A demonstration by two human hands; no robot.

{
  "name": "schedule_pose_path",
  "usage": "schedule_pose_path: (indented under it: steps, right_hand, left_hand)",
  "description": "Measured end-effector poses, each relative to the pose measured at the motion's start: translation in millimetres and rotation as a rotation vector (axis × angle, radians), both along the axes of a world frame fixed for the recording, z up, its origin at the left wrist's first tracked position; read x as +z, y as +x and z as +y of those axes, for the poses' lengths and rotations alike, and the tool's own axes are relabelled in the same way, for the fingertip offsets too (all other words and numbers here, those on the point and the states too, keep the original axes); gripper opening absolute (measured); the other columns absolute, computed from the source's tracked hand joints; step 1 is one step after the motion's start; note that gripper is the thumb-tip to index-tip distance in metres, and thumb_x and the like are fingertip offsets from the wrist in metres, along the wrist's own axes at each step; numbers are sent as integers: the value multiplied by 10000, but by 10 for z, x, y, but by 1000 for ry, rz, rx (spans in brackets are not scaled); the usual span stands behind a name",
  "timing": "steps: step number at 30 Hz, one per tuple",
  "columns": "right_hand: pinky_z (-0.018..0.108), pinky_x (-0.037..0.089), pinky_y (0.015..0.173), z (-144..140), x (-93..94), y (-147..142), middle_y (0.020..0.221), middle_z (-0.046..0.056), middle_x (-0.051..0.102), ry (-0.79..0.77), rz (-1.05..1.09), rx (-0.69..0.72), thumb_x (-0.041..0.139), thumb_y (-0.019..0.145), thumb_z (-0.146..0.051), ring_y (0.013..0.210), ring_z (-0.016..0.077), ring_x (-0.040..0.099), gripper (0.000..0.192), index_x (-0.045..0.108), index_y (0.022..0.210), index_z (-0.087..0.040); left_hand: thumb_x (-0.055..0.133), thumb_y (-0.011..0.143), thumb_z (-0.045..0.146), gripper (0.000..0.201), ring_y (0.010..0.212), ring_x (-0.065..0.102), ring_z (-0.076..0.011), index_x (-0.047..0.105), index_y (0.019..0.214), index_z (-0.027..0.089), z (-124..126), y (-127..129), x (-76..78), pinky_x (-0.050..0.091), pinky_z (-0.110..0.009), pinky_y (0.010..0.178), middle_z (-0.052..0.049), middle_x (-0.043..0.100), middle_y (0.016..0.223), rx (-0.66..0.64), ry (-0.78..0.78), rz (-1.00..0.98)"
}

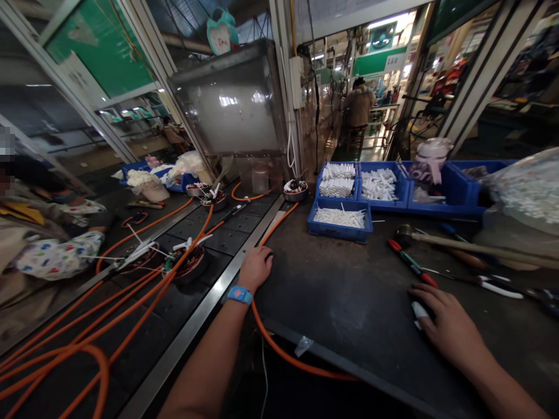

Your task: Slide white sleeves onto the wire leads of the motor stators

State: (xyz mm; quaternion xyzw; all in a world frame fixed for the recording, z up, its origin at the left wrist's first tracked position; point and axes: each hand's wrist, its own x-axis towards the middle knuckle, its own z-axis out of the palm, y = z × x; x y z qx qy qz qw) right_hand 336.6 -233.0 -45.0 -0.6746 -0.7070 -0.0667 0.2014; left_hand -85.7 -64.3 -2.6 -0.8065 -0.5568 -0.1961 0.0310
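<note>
Currently: both hands rest on bench.
Left hand point(255, 267) curled over hose point(279, 349), steadying it; right hand point(445, 317), fingers spread flat, 5 o'clock.

1. One view only, from a camera worn on the person's head, above the near edge of a dark workbench point(349, 291).
2. It faces forward and down, out across the bench toward a far aisle.
3. It sits close: both forearms enter from the near edge, left hand point(255, 267) and right hand point(449, 323) low in frame.
4. Wide lens bends the posts at left and right.
</note>
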Motion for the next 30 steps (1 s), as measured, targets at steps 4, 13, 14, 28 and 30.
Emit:
schedule_pose_path:
  steps: [4,13,14,28,30]
  right_hand:
    - [434,467,889,-1,-3,0,1153,96,597,-5,-8,-2,421,718,-214,1047,276,535,396,633,1047,-154]
    - [433,465,897,15,-5,10,1152,93,598,-7,-6,-4,425,714,-213,1056,272,534,391,635,1040,-161]
    - [434,464,898,14,-5,11,1153,91,598,-7,-5,-3,427,713,-215,1058,272,534,392,635,1041,-164]
    - [433,465,895,9,0,1,1150,93,596,-4,2,5,420,722,-212,1059,276,526,388,633,1041,-154]
    - [431,466,892,9,-3,8,1147,92,598,-2,4,6,422,724,-216,1050,274,531,385,635,1039,-156]
  left_hand:
    - [489,850,215,200,982,563,-200,632,989,200,-6,9,11,443,-333,902,-68,637,1019,0,-1,-1]
    - [491,849,224,211,995,560,-208,634,1001,198,13,6,-26,444,-345,910,-73,637,1037,14,5,-4]
    - [490,849,222,211,995,560,-206,634,1002,199,14,4,-29,443,-343,913,-70,638,1036,13,4,-4]
    - [491,850,216,198,992,560,-205,634,987,200,7,3,-18,445,-334,900,-63,638,1026,7,3,2]
    - [491,851,218,199,996,558,-205,631,992,200,8,4,-16,445,-332,901,-63,636,1033,7,2,4]
